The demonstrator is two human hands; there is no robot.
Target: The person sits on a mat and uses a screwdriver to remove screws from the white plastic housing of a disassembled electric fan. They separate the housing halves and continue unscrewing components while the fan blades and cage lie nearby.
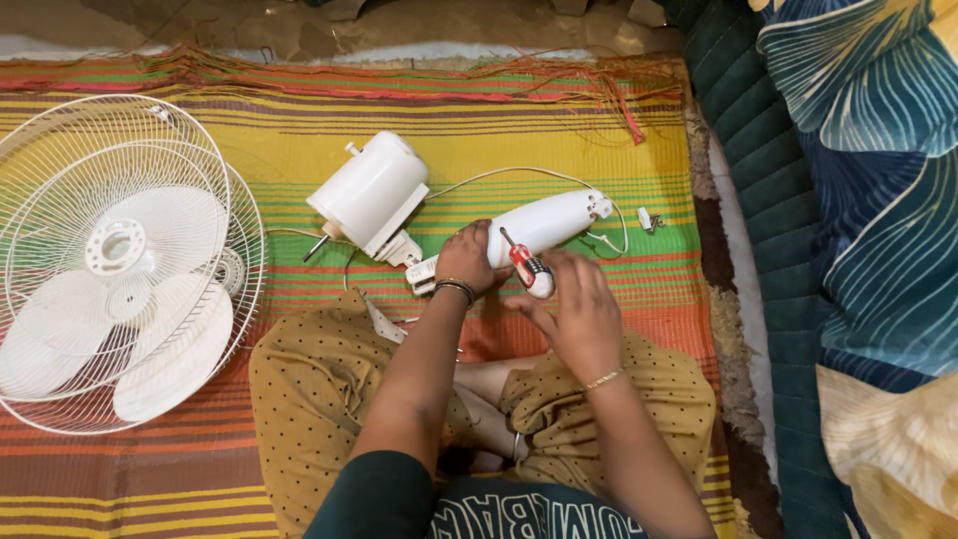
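While the left hand (469, 258) is wrapped around the near end of the white fan neck housing (544, 226), pinning it down on the mat, the right hand (576, 304) has its fingers closed on a small red-handled screwdriver (521, 262) with the tip set against the housing. So both hands are gripping, one holds the part, one holds the tool. The housing lies across the mat right in front of the crossed legs, joined by a thin white cable (519, 175) to the white motor body (367, 192) just beyond it.

My two cents for doing this bit well: keep the driver straight in line with the screw and press in while turning, so the tip doesn't cam out of the head. The left hand should stay firm so the rounded casing doesn't roll. I can't really make out the screw itself, it's hidden by the tool and fingers, so that's a guess on angle.

A small loose bit (648, 219) sits on the mat to the right of the housing, maybe a clip or screw, too small to tell.

Everything's on a striped woven mat (299, 130) in green, yellow, orange and red, with a frayed fringe at the far edge. The wire fan guard with blades (120, 265) lies well off to the left. A quilted blue leaf-print blanket (858, 200) runs down the right side
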